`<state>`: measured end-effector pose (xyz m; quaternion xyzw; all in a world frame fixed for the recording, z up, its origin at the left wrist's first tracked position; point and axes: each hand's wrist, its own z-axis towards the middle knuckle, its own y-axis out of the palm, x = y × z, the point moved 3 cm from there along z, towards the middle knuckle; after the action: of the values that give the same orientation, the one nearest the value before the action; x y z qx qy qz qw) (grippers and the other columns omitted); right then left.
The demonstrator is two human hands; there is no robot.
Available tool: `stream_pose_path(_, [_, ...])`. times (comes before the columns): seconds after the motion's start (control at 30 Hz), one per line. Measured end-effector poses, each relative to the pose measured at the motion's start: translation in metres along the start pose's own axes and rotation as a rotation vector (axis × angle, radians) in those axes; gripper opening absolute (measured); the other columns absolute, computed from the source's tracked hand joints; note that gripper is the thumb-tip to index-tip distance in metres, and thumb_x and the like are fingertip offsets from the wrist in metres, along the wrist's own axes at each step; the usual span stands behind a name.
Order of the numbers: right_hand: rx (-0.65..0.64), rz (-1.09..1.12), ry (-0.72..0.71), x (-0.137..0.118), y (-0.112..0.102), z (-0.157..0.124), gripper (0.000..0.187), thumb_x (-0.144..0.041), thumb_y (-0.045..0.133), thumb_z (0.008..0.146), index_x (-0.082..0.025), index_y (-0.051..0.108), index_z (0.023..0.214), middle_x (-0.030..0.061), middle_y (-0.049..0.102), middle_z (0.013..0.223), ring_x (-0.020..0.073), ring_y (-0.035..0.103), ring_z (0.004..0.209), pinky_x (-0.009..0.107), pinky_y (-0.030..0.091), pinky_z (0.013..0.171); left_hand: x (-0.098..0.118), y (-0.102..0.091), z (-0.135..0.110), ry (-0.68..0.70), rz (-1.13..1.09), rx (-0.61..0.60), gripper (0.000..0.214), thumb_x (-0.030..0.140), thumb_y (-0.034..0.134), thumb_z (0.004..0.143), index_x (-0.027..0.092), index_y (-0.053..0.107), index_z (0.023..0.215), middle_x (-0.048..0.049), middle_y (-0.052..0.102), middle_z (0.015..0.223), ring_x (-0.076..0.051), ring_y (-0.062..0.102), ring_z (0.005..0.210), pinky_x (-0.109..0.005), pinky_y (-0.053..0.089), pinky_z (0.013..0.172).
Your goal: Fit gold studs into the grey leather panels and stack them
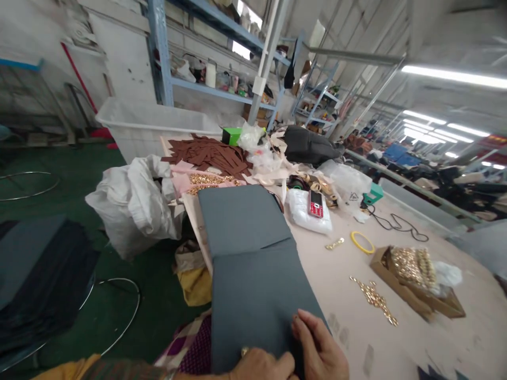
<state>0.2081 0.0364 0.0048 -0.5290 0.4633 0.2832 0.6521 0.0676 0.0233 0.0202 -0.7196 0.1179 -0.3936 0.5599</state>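
Observation:
A large dark blue-grey flat panel (253, 285) lies along the table edge in front of me, its near end under my hands. A crease with a small slit crosses it about halfway, and the upper part (241, 216) stretches away from me. My left hand (261, 365) rests on the near end with its fingers curled in. At the panel's right edge, my right hand (320, 348) has thumb and forefinger pressed together. Whatever either hand's fingers hold is hidden or too small to make out.
On the table (317, 264) are a gold chain pile (374, 298), a cardboard box (420, 290) of gold chain, a yellow ring (362, 243) and a phone (316, 203) on a white packet. Brown strips (214, 155) lie beyond. Stacked dark panels (47, 264) stand at left.

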Motion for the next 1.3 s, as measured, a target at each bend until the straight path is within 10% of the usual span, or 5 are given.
stream_pose_path(0.13, [-0.164, 0.076, 0.095, -0.011, 0.006, -0.003, 0.051, -0.061, 0.072, 0.07, -0.016, 0.074, 0.094, 0.0072, 0.075, 0.084, 0.0226, 0.072, 0.074, 0.03, 0.061, 0.071, -0.008, -0.037, -0.057, 0.045, -0.222, -0.004, 0.01, 0.033, 0.068, 0.087, 0.023, 0.067, 0.089, 0.0005, 0.07, 0.084, -0.014, 0.065, 0.067, -0.02, 0.04, 0.051])
stream_pose_path(0.33, [-0.357, 0.086, 0.134, -0.04, 0.024, -0.01, 0.039, -0.054, 0.068, 0.074, -0.017, 0.074, 0.083, 0.0029, 0.068, 0.066, 0.0174, 0.064, 0.061, 0.025, 0.055, 0.058, -0.073, -0.061, -0.124, -0.612, -0.636, 0.058, 0.028, 0.041, 0.059, 0.087, 0.019, 0.061, 0.07, 0.0043, 0.059, 0.063, -0.014, 0.055, 0.062, -0.023, 0.034, 0.056])
stream_pose_path(0.57, [-0.576, 0.135, 0.235, -0.056, 0.053, -0.006, 0.027, -0.042, 0.07, 0.075, -0.015, 0.071, 0.079, 0.0002, 0.065, 0.062, 0.0128, 0.061, 0.057, 0.021, 0.052, 0.054, -0.066, -0.048, -0.095, -0.269, -1.616, 0.263, 0.049, 0.044, 0.069, 0.083, 0.015, 0.059, 0.121, -0.0083, 0.069, 0.104, -0.023, 0.063, 0.095, -0.039, 0.049, 0.091])
stream_pose_path(1.13, [-0.701, 0.166, 0.308, -0.059, 0.062, 0.002, 0.022, -0.035, 0.069, 0.07, -0.016, 0.06, 0.075, -0.0046, 0.057, 0.051, 0.0098, 0.055, 0.044, 0.016, 0.042, 0.038, -0.068, -0.025, -0.076, -0.633, -1.804, 0.275, 0.058, 0.053, 0.07, 0.081, 0.015, 0.06, 0.123, -0.0121, 0.074, 0.105, -0.032, 0.069, 0.099, -0.043, 0.056, 0.086])
stream_pose_path(1.3, [-0.672, 0.233, 0.349, -0.058, 0.06, 0.006, 0.028, -0.038, 0.076, 0.063, -0.015, 0.063, 0.072, -0.0036, 0.057, 0.05, 0.0099, 0.056, 0.044, 0.015, 0.042, 0.036, -0.077, -0.016, -0.072, -0.843, -1.803, 0.323, 0.048, 0.052, 0.082, 0.067, 0.017, 0.07, 0.098, -0.0079, 0.077, 0.091, -0.032, 0.072, 0.091, -0.039, 0.06, 0.081])
